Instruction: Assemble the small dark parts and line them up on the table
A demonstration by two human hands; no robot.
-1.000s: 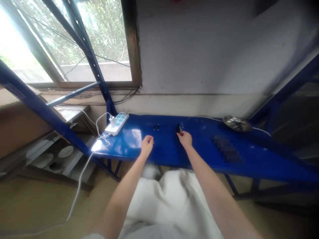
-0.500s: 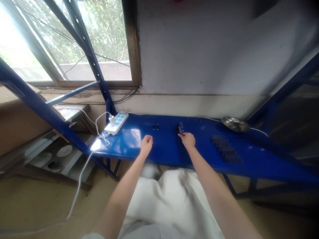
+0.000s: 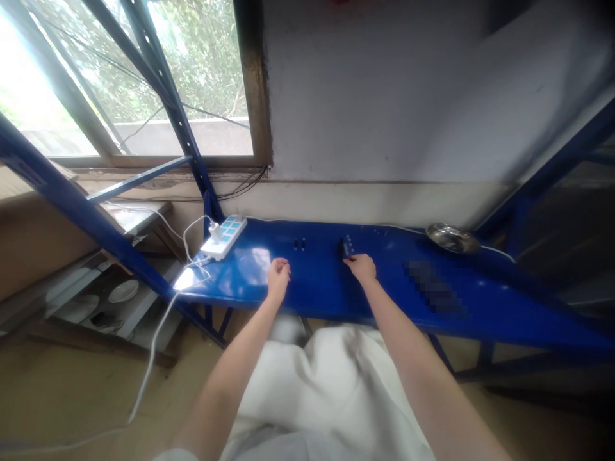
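My right hand [image 3: 364, 266] pinches the near end of a small dark block [image 3: 344, 248] at the middle of the blue table [image 3: 312, 288]. Several pale, clear-looking knobs line the block's right side; its exact kind is too small to tell. To the left, my left hand [image 3: 278, 276] is held low above the tabletop with its fingers curled together. Whatever is between those fingers, if anything, is too small to make out. Just beyond it, two small dark cylinders [image 3: 299, 244] with light ends stand or lie side by side; I cannot tell which.
A white power strip [image 3: 224, 238] with a plug in it lies at the table's left end, its cable hanging down. Toward the right are a shiny metal dish [image 3: 453, 238] and a blurred-out dark item [image 3: 432, 286]. Blue rack posts [image 3: 177, 121] rise at the left.
My left hand has shifted slightly left, its fingers still curled. My right hand stays on the dark block with almost no movement.
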